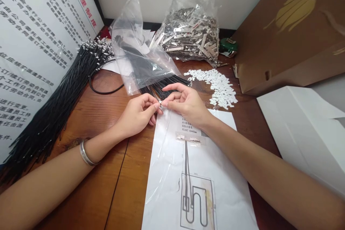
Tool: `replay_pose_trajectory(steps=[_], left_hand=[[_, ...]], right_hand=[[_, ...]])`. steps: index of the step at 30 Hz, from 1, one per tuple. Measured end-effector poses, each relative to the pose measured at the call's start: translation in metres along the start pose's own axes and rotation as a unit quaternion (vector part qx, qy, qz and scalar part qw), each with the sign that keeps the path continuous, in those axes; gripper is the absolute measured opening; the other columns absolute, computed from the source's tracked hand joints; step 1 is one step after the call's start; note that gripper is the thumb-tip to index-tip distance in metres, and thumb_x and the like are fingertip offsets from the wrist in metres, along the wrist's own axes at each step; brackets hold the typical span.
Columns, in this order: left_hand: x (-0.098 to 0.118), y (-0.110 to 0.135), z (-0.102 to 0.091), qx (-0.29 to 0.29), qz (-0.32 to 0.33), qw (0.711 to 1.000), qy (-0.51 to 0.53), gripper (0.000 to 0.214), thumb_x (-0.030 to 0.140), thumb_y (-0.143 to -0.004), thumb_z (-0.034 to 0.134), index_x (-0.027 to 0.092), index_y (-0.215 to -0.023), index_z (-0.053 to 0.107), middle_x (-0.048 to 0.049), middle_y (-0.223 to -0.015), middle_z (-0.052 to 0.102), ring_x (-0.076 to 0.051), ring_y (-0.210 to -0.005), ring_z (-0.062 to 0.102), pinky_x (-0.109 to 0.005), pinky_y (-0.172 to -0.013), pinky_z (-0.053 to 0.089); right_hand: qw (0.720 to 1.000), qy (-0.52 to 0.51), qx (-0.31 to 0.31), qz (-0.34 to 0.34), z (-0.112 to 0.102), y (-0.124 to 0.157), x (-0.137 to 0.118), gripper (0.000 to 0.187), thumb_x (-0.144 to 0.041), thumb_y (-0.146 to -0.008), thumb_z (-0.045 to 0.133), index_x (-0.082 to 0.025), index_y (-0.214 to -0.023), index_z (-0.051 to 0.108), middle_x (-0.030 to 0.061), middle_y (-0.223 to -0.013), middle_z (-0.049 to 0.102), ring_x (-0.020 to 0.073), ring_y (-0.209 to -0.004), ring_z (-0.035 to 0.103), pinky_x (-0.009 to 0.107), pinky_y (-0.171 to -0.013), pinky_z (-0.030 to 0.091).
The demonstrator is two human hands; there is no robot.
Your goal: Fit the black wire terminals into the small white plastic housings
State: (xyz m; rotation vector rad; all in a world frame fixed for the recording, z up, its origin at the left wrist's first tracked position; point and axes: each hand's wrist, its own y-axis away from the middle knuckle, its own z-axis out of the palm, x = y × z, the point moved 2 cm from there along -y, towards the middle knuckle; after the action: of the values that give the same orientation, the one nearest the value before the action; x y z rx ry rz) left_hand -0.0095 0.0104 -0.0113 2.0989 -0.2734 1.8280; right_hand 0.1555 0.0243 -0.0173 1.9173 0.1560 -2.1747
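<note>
A brown wooden table [129, 187] held black cables [176, 80] partly under clear plastic [127, 19]; left hand [138, 113] and right hand [187, 105] pinched a tiny shiny piece [161, 104].

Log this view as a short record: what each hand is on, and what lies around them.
Left hand: pinching a small part, too small to identify
Right hand: fingertips at the same part
Near side: drawing sheet
Beyond hands: black wires, partly under a clear bag
Right of wires: white pieces, loose pile
Back: bag of metal strips
Left side: large wire bundle
</note>
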Motion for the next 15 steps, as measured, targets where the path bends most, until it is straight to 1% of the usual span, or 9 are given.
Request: replay_pose_trajectory(steps=[6,10,15], left_hand=[[0.0013,-0.0008,0.0006,0.002,0.003,1.000,0.001,0.011,0.021,-0.088,0.056,0.013,-0.081,0.054,-0.0024,-0.072,0.067,-0.006,-0.047,0.058,-0.017,-0.045,0.050],[0.0019,-0.0013,0.0004,0.006,0.006,1.000,0.012,0.012,0.023,-0.089,0.056,0.012,-0.082,0.055,-0.0021,-0.073,0.067,-0.007,-0.047,0.058,-0.017,-0.044,0.051],[0.0016,-0.0016,0.0004,0.012,0.006,1.000,0.024,0.011,0.021,-0.089,0.056,0.013,-0.083,0.054,-0.0009,-0.071,0.066,-0.007,-0.046,0.058,-0.017,-0.042,0.051]], right_hand=[[1.000,-0.002,-0.003,0.004,0.0002,-0.0009,0.0004,0.040,-0.019,-0.063,0.078,-0.014,-0.099,0.060,0.0005,-0.068,0.070,0.0103,-0.054,0.059,0.022,-0.046,0.036],[1.000,-0.016,0.012,0.004,0.0008,-0.0003,0.0011,0.047,-0.024,-0.061,0.083,-0.015,-0.101,0.060,0.0011,-0.070,0.070,0.0105,-0.055,0.058,0.022,-0.044,0.035],[1.000,-0.012,0.022,-0.002,0.0012,0.0000,0.0024,0.051,-0.028,-0.061,0.085,-0.016,-0.103,0.059,0.0021,-0.074,0.070,0.0080,-0.051,0.052,0.021,-0.040,0.030]])
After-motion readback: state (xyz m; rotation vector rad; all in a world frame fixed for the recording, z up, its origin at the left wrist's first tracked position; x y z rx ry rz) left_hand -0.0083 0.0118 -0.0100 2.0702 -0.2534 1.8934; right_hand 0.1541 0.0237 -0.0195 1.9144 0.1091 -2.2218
